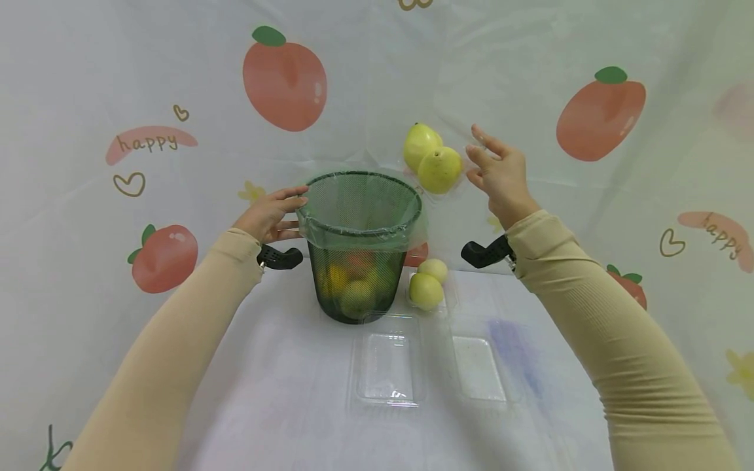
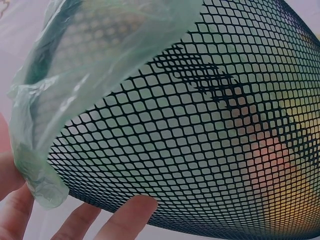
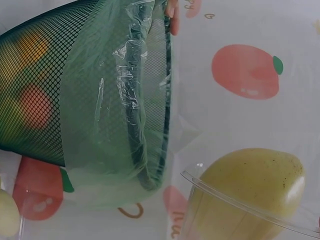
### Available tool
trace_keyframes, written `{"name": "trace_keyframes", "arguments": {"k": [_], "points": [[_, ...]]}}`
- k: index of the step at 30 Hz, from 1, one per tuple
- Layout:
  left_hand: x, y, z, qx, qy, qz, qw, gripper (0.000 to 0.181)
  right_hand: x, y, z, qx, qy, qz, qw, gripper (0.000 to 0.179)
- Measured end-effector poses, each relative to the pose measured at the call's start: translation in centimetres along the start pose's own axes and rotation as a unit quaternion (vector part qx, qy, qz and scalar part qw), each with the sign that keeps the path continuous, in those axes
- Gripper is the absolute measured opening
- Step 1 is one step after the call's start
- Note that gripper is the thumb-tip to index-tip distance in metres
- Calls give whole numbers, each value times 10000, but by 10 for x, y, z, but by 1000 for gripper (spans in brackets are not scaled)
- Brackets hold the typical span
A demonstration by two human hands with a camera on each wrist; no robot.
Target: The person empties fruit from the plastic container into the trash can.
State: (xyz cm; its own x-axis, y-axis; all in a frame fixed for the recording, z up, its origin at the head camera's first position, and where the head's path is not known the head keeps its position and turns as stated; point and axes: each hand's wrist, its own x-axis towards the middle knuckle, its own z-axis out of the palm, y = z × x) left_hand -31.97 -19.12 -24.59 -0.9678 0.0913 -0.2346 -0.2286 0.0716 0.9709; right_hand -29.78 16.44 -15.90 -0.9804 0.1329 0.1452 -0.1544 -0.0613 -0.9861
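A dark green mesh wastebasket (image 1: 356,265) stands on the table, lined with a thin green plastic bag (image 1: 365,241) folded over its rim. Red, orange and yellow-green fruit (image 3: 36,106) shows through the mesh. My left hand (image 1: 268,216) holds the basket at the left of its rim, one finger reaching over the edge, the other fingers (image 2: 130,216) against the mesh. Right of the basket and higher than its rim, my right hand (image 1: 503,180) grips a tilted clear plastic box (image 3: 225,196). Two yellow-green pears (image 1: 440,170) are in it; one pear (image 3: 255,192) appears large in the right wrist view.
Behind the basket's right side, two pale round fruits (image 1: 427,291) sit in a clear box on the table. Two more clear plastic boxes lie nearer, one box (image 1: 389,369) at centre and another box (image 1: 478,369) to its right. A fruit-printed cloth (image 1: 365,78) hangs behind.
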Motion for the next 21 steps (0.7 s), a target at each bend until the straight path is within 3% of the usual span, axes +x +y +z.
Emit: {"name": "trace_keyframes", "arguments": {"k": [14, 21], "points": [[-1, 0, -2, 96, -100, 21, 9999, 53, 0, 2, 5, 131, -111, -311, 9994, 43], [-4, 1, -2, 54, -201, 38, 9998, 54, 1, 4, 8, -147, -17, -350, 9993, 42]]}}
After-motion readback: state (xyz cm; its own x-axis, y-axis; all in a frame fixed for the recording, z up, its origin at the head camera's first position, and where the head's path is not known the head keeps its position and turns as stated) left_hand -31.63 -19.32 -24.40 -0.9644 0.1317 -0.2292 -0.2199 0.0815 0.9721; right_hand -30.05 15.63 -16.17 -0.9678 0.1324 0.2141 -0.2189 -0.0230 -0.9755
